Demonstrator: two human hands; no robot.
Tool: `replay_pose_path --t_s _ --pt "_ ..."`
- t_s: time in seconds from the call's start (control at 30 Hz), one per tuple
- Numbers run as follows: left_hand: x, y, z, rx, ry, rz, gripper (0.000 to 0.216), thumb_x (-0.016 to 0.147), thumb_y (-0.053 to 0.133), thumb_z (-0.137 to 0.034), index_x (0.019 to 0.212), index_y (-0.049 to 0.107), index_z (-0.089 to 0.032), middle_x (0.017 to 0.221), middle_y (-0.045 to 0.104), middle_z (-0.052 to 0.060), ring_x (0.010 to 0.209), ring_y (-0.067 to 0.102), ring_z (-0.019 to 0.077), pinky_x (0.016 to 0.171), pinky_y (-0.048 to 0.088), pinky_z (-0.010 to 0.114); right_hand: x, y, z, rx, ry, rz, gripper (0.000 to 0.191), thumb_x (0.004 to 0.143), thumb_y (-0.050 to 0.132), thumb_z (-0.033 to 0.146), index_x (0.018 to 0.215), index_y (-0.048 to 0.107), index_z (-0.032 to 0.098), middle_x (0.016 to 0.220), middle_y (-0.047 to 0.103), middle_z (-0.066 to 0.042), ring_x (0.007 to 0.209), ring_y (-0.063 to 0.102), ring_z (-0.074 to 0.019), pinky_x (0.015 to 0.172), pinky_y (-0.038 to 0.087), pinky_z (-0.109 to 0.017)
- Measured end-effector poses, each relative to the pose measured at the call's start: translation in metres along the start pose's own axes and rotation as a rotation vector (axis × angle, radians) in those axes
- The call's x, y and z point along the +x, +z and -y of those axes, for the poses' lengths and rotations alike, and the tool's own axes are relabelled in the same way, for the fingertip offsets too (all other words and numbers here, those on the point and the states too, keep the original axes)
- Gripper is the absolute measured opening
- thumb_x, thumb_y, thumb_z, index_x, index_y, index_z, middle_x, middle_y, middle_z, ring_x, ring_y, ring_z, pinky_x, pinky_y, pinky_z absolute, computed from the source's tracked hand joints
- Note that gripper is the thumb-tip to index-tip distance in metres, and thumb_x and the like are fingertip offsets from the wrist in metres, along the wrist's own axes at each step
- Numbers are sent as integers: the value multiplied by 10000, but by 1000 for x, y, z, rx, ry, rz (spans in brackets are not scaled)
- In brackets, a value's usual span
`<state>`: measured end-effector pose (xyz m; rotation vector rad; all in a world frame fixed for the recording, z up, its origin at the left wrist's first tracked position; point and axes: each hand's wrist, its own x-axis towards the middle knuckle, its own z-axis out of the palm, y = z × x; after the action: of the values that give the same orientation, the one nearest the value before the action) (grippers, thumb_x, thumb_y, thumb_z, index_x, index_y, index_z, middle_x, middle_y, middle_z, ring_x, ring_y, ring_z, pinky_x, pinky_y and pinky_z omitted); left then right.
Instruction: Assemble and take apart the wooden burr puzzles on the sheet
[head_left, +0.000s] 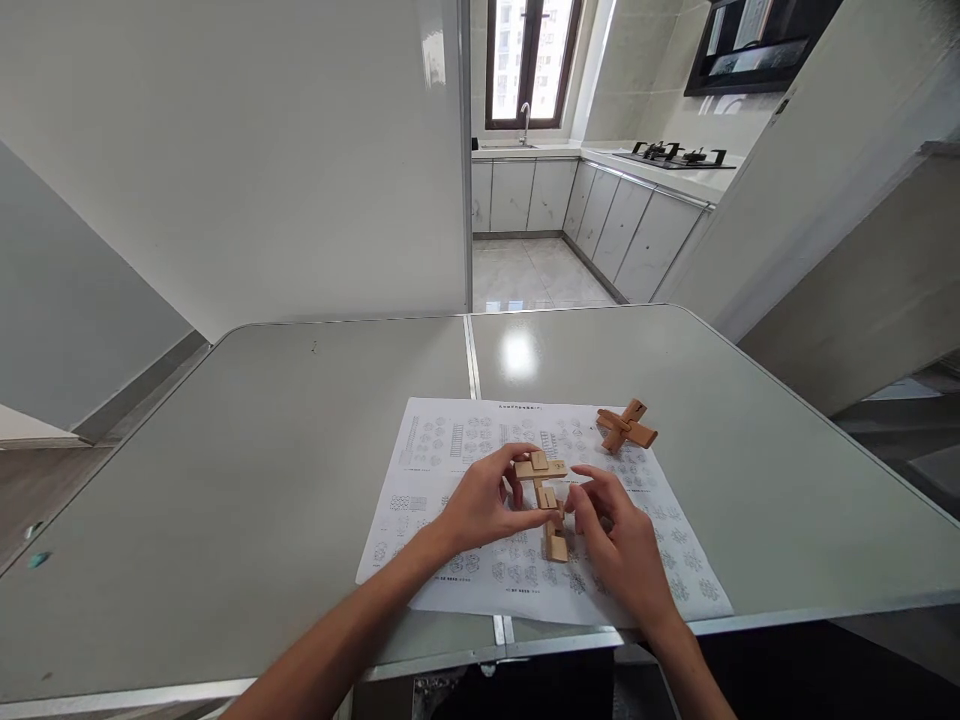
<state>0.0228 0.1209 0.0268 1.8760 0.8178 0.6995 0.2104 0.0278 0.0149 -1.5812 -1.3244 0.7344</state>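
My left hand (487, 500) grips a partly joined wooden burr puzzle (551, 497), thumb on the near side and fingers around the far side. The light wooden pieces are notched; one bar lies crosswise at the far end, and a longer one runs toward me. Small dark marks show on some pieces. My right hand (615, 535) is just right of the puzzle, fingers bent and apart, with the thumb and fingertips close to its side. Whether they touch it, I cannot tell. Beneath both hands lies a printed instruction sheet (390, 540) with rows of small drawings.
A darker, cross-shaped wooden puzzle (627, 427) sits on the sheet's far right corner. The grey table (262, 480) has a metal seam down its middle and a metal front edge. Beyond it are a white wall panel (300, 170) and a kitchen counter (525, 152).
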Motion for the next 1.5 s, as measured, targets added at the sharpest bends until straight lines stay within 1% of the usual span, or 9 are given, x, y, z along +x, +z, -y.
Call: replay_pose_path --t_s 0.07,0.2,0.37,0.6,0.8,0.97,1.13,1.4,1.5 --pt "0 0 1 10 -12 -22 675 755 879 -444 1311 560 -231 1126 682 48 671 606 104 595 531 252 -1 1 -2 -69 -23 -12 352 1047 479 512 1211 628 238 848 721 -27 669 645 -201 641 511 -314" --pt "1 0 1 14 -27 -38 675 765 873 -434 1323 555 -228 1103 682 41 667 601 102 598 533 253 -2 3 -6 -178 -69 -14 331 1047 474 496 1057 681 238 840 722 -34 650 629 -201 642 489 -321" --pt "1 1 2 33 -43 -83 674 774 863 -413 1341 546 -233 1110 679 47 688 606 110 591 527 251 -2 5 -3 -253 -53 42 328 1002 565 550 1078 676 251 676 630 19 580 585 -186 609 456 -305" --pt "1 2 2 25 -32 -104 648 795 842 -426 1335 540 -234 1059 687 32 685 609 112 582 529 243 -1 6 -1 -300 -115 129 206 973 619 440 1038 695 260 670 602 39 565 554 -163 592 420 -285" --pt "1 2 3 30 -30 -116 637 800 832 -396 1341 531 -244 1062 681 31 680 614 110 564 529 233 -1 6 -5 -249 -69 82 226 981 600 440 1034 714 252 667 606 38 560 552 -160 588 433 -288" --pt "1 2 5 29 -5 -127 641 799 835 -403 1342 535 -240 1043 676 28 664 603 106 558 533 234 -1 6 -4 -170 -66 46 310 1033 514 453 1125 719 240 974 744 -45 741 649 -199 696 498 -319" --pt "1 3 5 36 -14 -126 657 790 846 -371 1352 529 -245 1045 670 19 665 598 102 571 532 234 -2 5 -4 -129 -62 -52 334 1055 475 486 1103 689 233 1059 741 -61 881 668 -229 778 513 -335" --pt "0 2 3 41 -17 -129 651 788 849 -382 1340 532 -246 1068 663 23 665 604 100 569 533 233 -1 4 -9 -99 13 -98 403 1043 453 586 1054 640 229 956 741 -49 823 678 -225 720 512 -324" --pt "1 2 3 44 -27 -124 660 786 852 -396 1342 531 -243 1048 660 20 671 608 103 565 532 232 -1 2 -8 -91 74 -121 441 1040 407 627 986 605 237 815 710 -24 698 641 -212 646 490 -316"
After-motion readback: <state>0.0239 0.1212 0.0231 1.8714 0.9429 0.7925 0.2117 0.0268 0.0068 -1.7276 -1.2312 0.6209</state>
